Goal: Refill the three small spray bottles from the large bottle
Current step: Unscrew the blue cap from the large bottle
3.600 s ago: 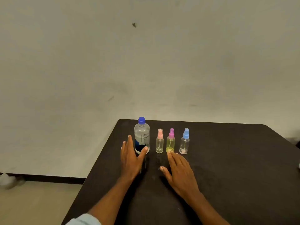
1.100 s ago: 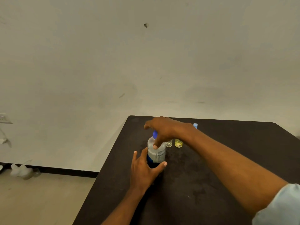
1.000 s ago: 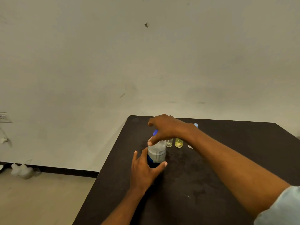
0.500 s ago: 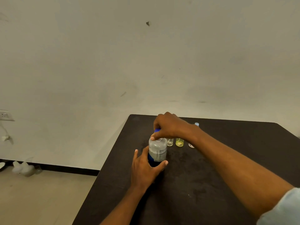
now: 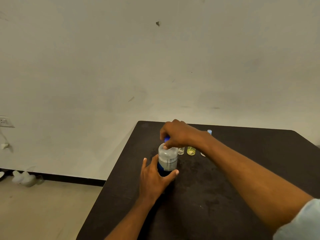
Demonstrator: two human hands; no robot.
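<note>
Clear plastic with a dark blue label band: large bottle, upright on the black desk, toward the left edge. Sits inside the left grip at the lower body, with the thumb curled round the right side, the fingers round the left and the palm against the near side. Carries a blue cap on top, with only a sliver of blue showing at the left. Covered from above by the right grip, fingers and thumb curled down round the cap, one fingertip touching the bottle's shoulder. Cannot tell whether the cap is loosened at all. Bare forearm in from the lower right, pale sleeve at the corner.

Just beyond and right of the large bottle, in a row and apart from both grips: clear spray bottle, yellow-tinted spray bottle, then a third spray bottle with a pale blue top. Tops of the first two hidden behind the right wrist, middle of the third behind the forearm.

Far left on the plain wall: a white socket. Below it, on the floor by the dark skirting: some pale containers.
</note>
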